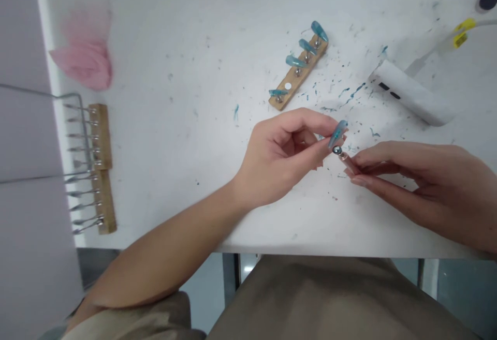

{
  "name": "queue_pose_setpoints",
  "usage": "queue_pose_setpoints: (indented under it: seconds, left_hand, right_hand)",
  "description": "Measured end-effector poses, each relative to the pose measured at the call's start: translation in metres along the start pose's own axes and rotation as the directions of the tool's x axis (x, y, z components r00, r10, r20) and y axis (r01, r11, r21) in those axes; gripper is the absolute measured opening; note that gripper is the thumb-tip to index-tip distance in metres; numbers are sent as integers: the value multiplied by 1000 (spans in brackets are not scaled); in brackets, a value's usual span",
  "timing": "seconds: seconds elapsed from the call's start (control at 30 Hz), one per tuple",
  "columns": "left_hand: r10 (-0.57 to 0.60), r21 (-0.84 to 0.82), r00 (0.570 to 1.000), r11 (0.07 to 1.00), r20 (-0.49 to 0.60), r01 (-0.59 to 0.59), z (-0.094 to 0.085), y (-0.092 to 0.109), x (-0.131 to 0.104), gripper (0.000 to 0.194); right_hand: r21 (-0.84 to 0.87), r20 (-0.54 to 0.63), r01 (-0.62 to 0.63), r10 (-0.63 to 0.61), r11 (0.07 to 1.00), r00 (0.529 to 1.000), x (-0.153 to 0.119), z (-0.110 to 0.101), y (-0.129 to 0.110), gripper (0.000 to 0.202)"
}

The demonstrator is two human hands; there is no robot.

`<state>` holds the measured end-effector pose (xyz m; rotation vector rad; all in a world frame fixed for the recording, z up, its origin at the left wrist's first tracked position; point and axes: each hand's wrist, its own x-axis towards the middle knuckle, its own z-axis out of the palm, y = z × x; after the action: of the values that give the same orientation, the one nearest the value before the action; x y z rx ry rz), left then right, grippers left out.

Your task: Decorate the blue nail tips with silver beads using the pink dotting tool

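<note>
Left grip pinched on blue nail (right grip likewise on coppery tool)

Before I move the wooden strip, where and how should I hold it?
Probably by the long edges of the wooden strip, at the white dot, from the near right side: that stretch shows bare wood, while blue nails overhang the left edge.
</note>
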<state>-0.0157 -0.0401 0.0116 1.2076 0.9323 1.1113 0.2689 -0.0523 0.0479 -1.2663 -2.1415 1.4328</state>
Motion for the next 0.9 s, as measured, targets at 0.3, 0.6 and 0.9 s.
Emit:
queue_pose_setpoints:
  seconds: [0.3,0.6,0.9]
  left_hand:
    - [14,-6,1000,1000,5,-14,-1,-2,-1,28]
    - [34,-9,999,999,14,-34,-2,-2,-1,25]
    - [20,-26,1000,999,23,-20,-1,0,1,22]
  right_hand:
    - [-39,-140,-23,17,999,990,-6,-1,2,70]
    - [-158,-112,-24,7,987,994,-26,-6,30,91]
    - [-167,-106,-25,7,986,994,-24,3,45,92]
